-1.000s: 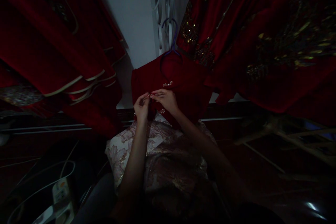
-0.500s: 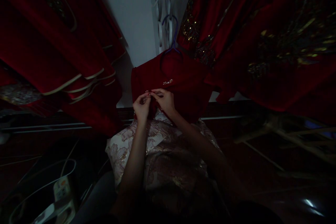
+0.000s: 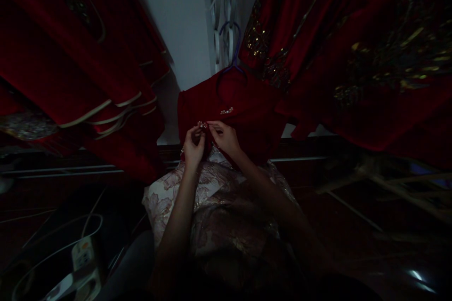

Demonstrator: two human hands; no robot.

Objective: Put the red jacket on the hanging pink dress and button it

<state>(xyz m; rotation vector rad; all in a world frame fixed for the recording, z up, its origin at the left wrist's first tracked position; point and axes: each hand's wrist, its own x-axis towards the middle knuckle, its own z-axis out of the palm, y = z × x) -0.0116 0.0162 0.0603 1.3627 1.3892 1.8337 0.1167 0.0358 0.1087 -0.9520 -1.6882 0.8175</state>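
A dark red garment (image 3: 254, 117) hangs from a purple hanger (image 3: 235, 54) in front of me. My left hand (image 3: 194, 147) is closed in a pinch at the garment's edge, just below a small pearly beaded fastening (image 3: 202, 125). Beside it, my right hand (image 3: 225, 139) has thumb and forefinger pinched close to the right end of that fastening. What lies between those right fingertips is too small and dark to make out. A second pearly fastening (image 3: 226, 111) sits higher on the red cloth. Patterned pale floral fabric (image 3: 158, 197) spreads below my wrists.
Red garments with light piping (image 3: 88, 113) hang at the left, and red ones with gold sequins (image 3: 257, 40) at the right. A metal chain rack (image 3: 217, 19) holds the hanger. Lower left are a power strip (image 3: 83, 256) and white cable; a wooden frame (image 3: 367, 171) stands right.
My right hand has shifted slightly right, its fingertips drawing away from my left ones. More of the beaded fastening now shows above my left fingers.
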